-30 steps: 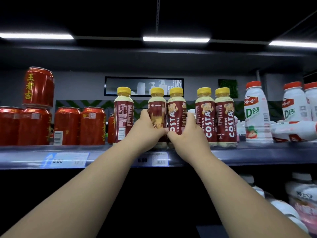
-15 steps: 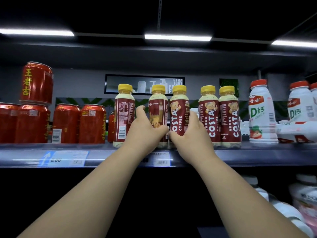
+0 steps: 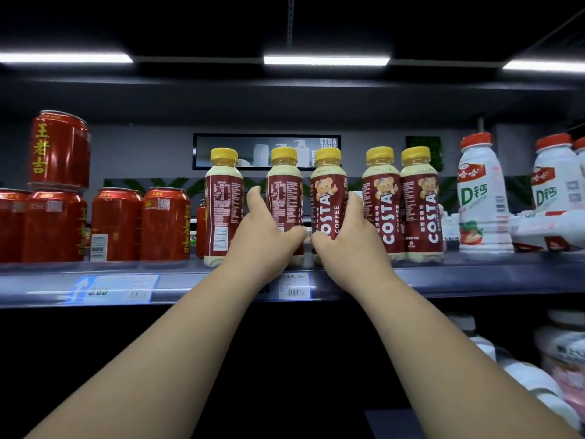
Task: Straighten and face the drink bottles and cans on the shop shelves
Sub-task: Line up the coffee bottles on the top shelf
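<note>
Several yellow-capped Costa coffee bottles stand in a row on the shelf (image 3: 474,274). My left hand (image 3: 264,229) grips the second bottle (image 3: 284,191), whose back label with small print faces me. My right hand (image 3: 348,236) grips the third bottle (image 3: 328,198), its bear and Costa logo facing front. The leftmost bottle (image 3: 223,204) shows its barcode side. Two more bottles (image 3: 383,201) (image 3: 419,201) on the right face forward.
Red herbal tea cans (image 3: 115,223) stand at the left, one can (image 3: 60,148) stacked on top. White AD calcium milk bottles (image 3: 481,194) stand at the right, one (image 3: 547,226) lying on its side. Price tags (image 3: 114,288) line the shelf edge. More white bottles (image 3: 563,353) sit on the lower shelf.
The second bottle has turned in my left hand, from showing part of its picture to showing its back label. My right hand has stayed on the third bottle.
</note>
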{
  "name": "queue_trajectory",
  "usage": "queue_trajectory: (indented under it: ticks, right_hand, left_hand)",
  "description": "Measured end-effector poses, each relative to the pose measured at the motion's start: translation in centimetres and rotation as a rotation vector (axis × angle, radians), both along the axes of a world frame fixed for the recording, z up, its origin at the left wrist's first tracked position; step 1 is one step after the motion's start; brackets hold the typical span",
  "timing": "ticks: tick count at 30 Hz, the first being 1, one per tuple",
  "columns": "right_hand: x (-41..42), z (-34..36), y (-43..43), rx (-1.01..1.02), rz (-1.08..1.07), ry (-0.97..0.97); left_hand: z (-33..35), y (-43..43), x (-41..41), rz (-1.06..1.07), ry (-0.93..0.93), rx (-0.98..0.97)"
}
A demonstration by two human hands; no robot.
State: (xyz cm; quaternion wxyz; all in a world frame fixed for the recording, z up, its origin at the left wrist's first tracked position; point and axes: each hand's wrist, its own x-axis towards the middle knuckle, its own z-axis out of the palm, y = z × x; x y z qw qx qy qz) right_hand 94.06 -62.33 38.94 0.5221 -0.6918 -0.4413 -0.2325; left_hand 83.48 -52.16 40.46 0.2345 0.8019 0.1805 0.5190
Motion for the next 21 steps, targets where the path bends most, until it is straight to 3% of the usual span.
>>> queue_trajectory:
  ticks: [21]
  right_hand:
    - [0.61, -0.39, -0.08, 0.044, 0.012, -0.055]
  left_hand:
    - [-0.34, 0.09, -0.26, -0.01, 0.014, 0.048]
